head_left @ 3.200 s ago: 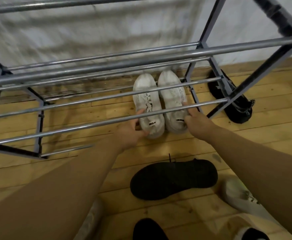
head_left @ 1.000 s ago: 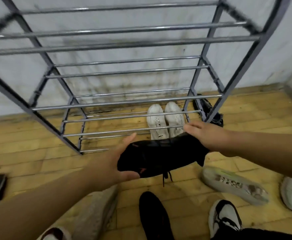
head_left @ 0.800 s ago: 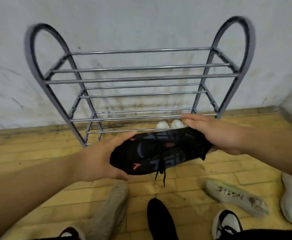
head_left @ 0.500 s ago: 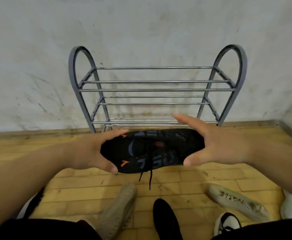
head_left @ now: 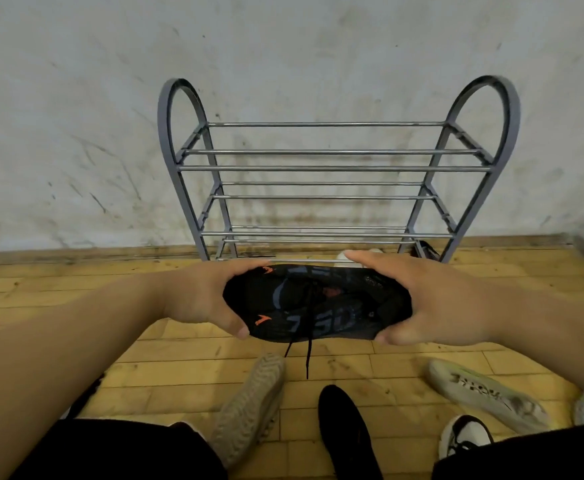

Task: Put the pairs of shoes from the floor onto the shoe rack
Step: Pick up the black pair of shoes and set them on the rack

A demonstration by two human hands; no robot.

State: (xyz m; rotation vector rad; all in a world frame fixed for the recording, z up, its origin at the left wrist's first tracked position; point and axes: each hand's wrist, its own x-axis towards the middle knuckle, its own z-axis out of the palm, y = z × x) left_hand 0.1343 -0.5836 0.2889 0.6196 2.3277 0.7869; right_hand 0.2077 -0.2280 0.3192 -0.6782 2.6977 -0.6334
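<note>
Both bare arms extended forward, the left forearm and the right forearm angling in toward mid-frame. The left hand and right hand faced each other. Fingers curled over the top and thumbs hooked beneath opposite ends of a pair of black knit trainers with orange marks, gripped level between the palms.

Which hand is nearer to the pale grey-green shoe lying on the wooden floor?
Right. The right hand, gripping the black shoes, is above the pale grey-green shoe; the left hand grips their other end, farther left.
</note>
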